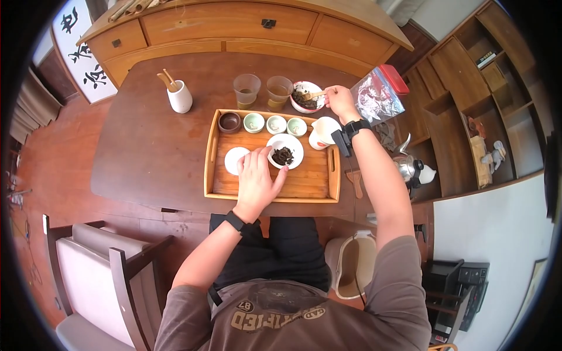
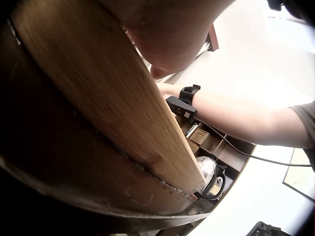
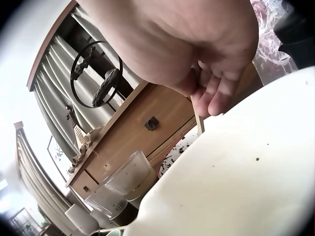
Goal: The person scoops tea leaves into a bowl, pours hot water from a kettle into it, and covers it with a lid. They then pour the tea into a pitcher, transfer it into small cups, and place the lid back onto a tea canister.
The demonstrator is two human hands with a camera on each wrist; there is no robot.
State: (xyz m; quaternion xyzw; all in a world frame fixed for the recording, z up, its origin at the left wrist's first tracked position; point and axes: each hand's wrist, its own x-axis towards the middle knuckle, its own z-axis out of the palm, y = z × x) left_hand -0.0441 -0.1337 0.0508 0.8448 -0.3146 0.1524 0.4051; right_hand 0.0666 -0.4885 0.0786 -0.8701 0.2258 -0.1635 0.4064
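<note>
My right hand (image 1: 342, 102) pinches the handle of a small wooden spoon (image 1: 317, 94), its far end in a red-rimmed bowl (image 1: 319, 107) of dark tea leaves (image 1: 302, 99). In the right wrist view, curled fingers (image 3: 219, 98) surround the pale handle (image 3: 200, 124). My left hand (image 1: 257, 178) rests with spread thumb and fingers at the near left rim of a white bowl (image 1: 297, 151), which holds some dark leaves (image 1: 283, 156). Beside those fingers lies a white lid (image 1: 234, 158). A wooden tray (image 1: 246, 196) carries the white bowl and lid; in the left wrist view its side hides the left fingertips.
Several small cups (image 1: 254, 122) line the tray's back, with a white pitcher (image 1: 319, 139) at its right. Behind stand two clear plastic cups (image 1: 246, 88) and a tool holder (image 1: 181, 98). To the right are a plastic bag (image 1: 377, 100) and a metal kettle (image 1: 408, 168).
</note>
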